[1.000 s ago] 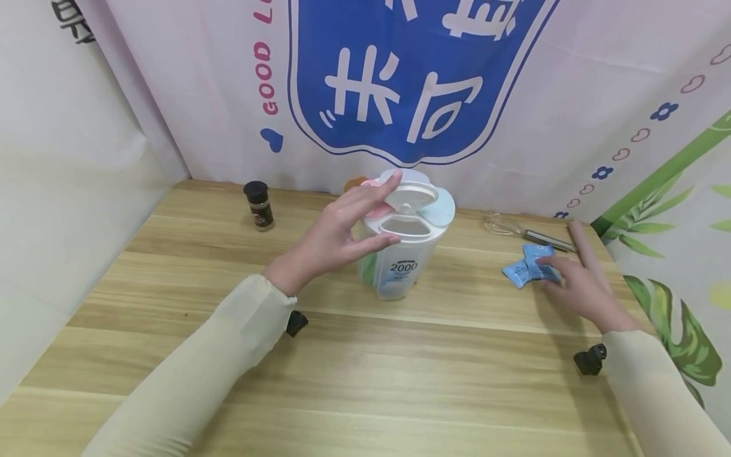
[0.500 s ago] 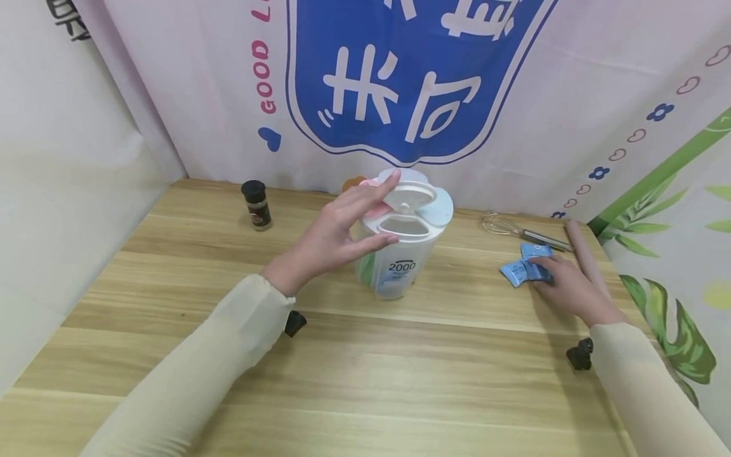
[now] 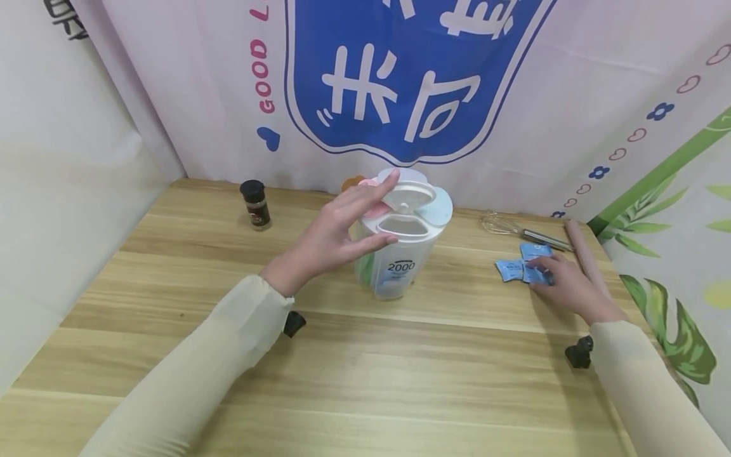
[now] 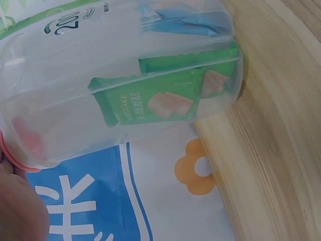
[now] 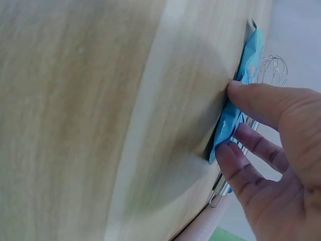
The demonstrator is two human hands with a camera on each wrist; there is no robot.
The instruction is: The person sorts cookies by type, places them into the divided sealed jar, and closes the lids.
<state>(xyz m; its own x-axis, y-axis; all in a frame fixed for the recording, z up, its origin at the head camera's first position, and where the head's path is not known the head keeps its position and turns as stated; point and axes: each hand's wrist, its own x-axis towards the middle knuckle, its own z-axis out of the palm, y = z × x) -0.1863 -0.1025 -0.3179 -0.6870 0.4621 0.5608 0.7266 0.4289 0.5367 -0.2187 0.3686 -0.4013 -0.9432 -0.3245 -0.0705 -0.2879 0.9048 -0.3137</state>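
A clear storage container [image 3: 395,273] with a white top and pastel flip lids stands upright at mid-table. One flap [image 3: 412,195] is raised above an opening. My left hand [image 3: 334,238] lies across the top, its straight forefinger against the raised flap and its thumb along the opening's rim. Through the wall in the left wrist view show green snack packets [image 4: 158,98] and blue ones [image 4: 185,22]. At the right, my right hand [image 3: 562,285] pinches a small blue packet [image 5: 229,120] between thumb and fingertips, low over the table. More blue packets [image 3: 509,270] lie against it.
A whisk [image 3: 528,235] and a pinkish rolling pin [image 3: 587,257] lie behind and beside the right hand. A black-capped spice jar [image 3: 257,206] stands at the back left. A printed curtain [image 3: 228,95] hangs along the table's back edge.
The right hand has moved slightly left over the blue packets, and its fingers have closed in on one. The leftmost packet has turned a little. The left hand stays on the container.
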